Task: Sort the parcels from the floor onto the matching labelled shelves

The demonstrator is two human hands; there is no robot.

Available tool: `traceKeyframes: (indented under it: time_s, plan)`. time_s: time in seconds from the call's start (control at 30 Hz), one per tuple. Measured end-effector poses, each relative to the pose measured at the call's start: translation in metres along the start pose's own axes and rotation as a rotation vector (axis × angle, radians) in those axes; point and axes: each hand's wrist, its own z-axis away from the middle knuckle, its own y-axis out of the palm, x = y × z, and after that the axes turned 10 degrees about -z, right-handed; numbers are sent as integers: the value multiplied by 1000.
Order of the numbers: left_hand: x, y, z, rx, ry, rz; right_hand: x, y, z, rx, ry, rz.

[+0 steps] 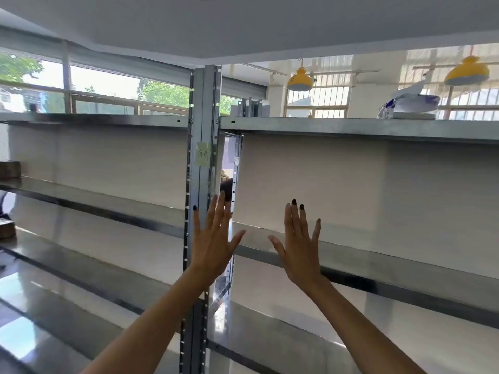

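Both my hands are raised in front of metal shelving, palms forward and fingers spread. My left hand (213, 238) overlaps the grey upright post (205, 103) between two shelf bays. My right hand (299, 247) is held in front of the right bay's middle shelf (405, 268). Neither hand holds anything. A pale yellow handwritten label (202, 154) is stuck on the post at upper-shelf height. A white and blue plastic-wrapped parcel (410, 103) lies on the top right shelf (351, 128). The floor and its parcels are out of view.
Left bay shelves (94, 203) run back to the left, with a brown box edge (9, 170) at the far left. White backing boards close the bays. Yellow pendant lamps (299, 79) hang beyond, and windows lie behind the top shelves.
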Motion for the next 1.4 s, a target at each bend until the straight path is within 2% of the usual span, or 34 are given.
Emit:
traceKeyframes:
  time_s: [0.3, 0.7, 1.17, 1.4]
  plan:
    - [66, 15, 18, 9, -46, -69, 40, 26, 3, 50, 3, -67]
    - [162, 38, 4, -18, 17, -108, 100, 61, -14, 63, 50, -35]
    - [189, 59, 24, 32, 108, -27, 127, 81, 8, 80, 108, -25]
    - [188, 62, 33, 62, 100, -4, 132, 83, 15, 109, 111, -13]
